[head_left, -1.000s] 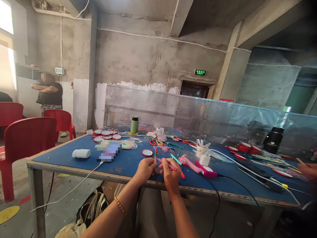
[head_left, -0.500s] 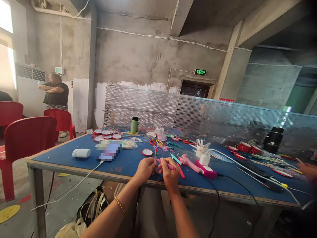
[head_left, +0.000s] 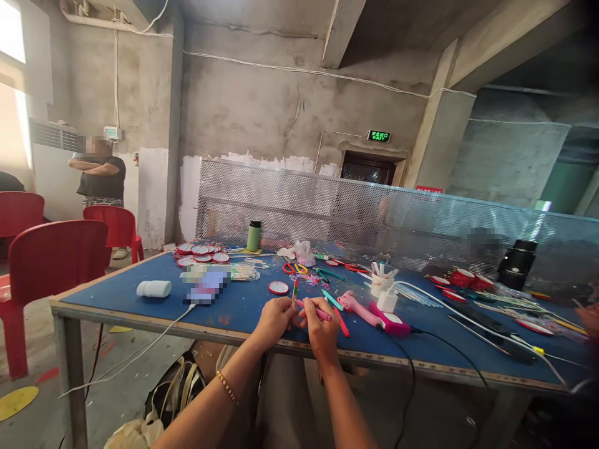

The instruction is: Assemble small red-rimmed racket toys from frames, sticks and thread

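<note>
The thin striped stick (head_left: 294,290) stands nearly upright, pinched by the left hand (head_left: 275,319) above the blue table's (head_left: 140,308) near edge; the right hand (head_left: 322,324), just beside, grips a pink pen (head_left: 312,308) lying crosswise

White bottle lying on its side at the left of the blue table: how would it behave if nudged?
The white bottle lies on its side and looks round, so a sideways nudge would likely roll it. It sits near the blue table's left edge, so it might roll off. It looks like smooth plastic, probably light and slightly slippery; whether it is full cannot be told.
</note>
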